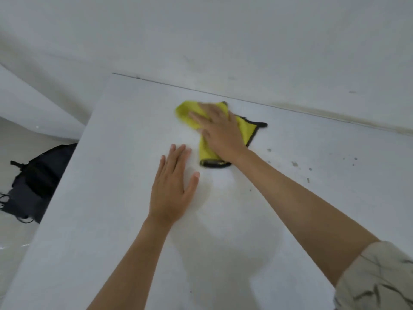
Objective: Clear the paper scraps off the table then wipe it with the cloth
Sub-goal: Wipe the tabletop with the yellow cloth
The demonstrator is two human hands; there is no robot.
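Two flat hands, right hand (pixel 220 128) pressing yellow cloth (pixel 207 151), left hand (pixel 173 186) on table (pixel 111 153)

A yellow cloth (pixel 206 151) with dark edging lies crumpled and partly folded on the white counter (pixel 111 175), toward its far edge near the wall. A few small dark specks mark the counter's right part.

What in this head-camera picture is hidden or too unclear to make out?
- Middle of the yellow cloth: covered by the right hand.
- Fingertips of that hand: motion-blurred.
- Table under the left hand: hidden by the palm.
- Small grey specks on the table: too small to identify.
- Dark bag on the floor: partly hidden behind the table edge.
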